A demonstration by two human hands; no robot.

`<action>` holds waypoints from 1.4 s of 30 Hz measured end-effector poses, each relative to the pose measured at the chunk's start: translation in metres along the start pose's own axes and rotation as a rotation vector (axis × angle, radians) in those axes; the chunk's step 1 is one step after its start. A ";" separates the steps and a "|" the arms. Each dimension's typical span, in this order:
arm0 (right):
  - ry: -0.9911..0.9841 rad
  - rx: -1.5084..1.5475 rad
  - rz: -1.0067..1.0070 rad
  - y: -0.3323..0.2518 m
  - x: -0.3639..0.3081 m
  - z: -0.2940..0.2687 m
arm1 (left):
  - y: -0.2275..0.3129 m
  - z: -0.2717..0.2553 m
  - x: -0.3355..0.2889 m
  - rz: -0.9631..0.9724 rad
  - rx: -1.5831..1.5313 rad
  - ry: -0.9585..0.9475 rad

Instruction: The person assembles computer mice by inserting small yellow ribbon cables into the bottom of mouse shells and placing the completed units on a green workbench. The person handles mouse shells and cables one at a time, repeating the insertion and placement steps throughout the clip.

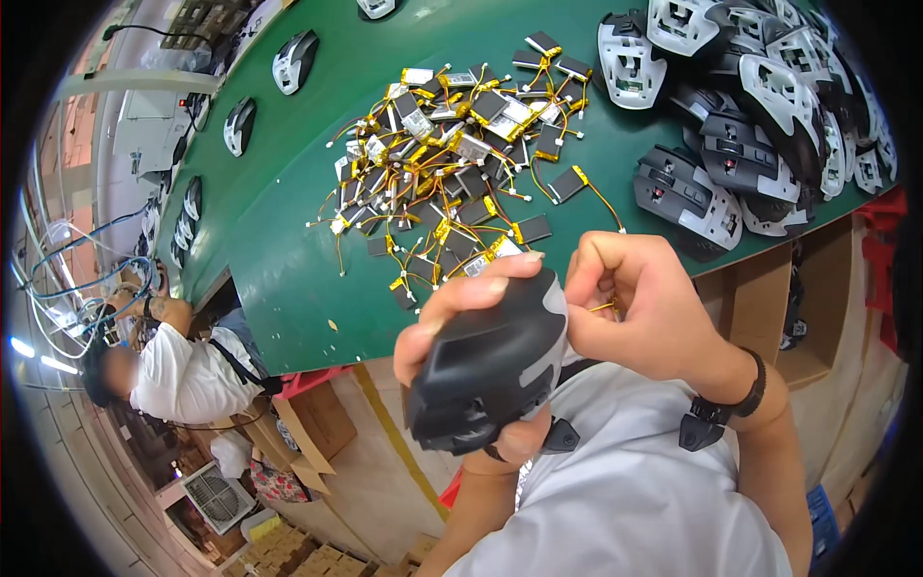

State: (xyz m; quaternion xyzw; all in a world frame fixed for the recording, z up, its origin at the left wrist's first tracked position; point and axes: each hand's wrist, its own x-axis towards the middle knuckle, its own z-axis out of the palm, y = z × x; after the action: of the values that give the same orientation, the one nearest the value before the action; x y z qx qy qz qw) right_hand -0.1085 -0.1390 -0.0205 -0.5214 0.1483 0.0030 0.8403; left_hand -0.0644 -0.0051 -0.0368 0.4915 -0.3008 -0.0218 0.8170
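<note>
My left hand (460, 300) wraps round a black computer mouse (495, 356) with grey side panels and holds it tilted, just off the table's near edge. My right hand (644, 313) is closed in a pinch at the mouse's right side. A short bit of thin yellow wire (604, 307) shows between its fingers; the wire's ends are hidden. Beyond both hands spreads a heap of small flat battery packs (452, 159), silver and dark grey, with yellow tape, thin leads and white plugs. One loose battery (568, 184) lies nearest my right hand.
Many part-built mice (740, 144) are piled at the right of the green table (288, 250). Several more (295, 62) stand along its far left. Another person (192, 375) in a white shirt is at the left. Cardboard boxes (322, 423) sit below the table.
</note>
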 end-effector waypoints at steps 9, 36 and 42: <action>0.016 0.020 0.016 0.009 0.002 -0.001 | -0.008 -0.003 0.001 -0.074 -0.178 0.174; -0.092 -0.065 -0.024 0.004 -0.011 -0.034 | -0.006 -0.003 0.018 -0.382 -0.366 0.247; 0.229 0.136 -0.231 0.002 -0.004 -0.029 | -0.019 -0.001 0.018 -0.499 -0.511 0.277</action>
State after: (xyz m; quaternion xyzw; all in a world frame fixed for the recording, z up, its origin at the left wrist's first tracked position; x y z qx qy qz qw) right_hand -0.1197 -0.1625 -0.0332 -0.4740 0.1822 -0.1632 0.8458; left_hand -0.0443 -0.0204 -0.0439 0.3285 -0.0436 -0.2277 0.9156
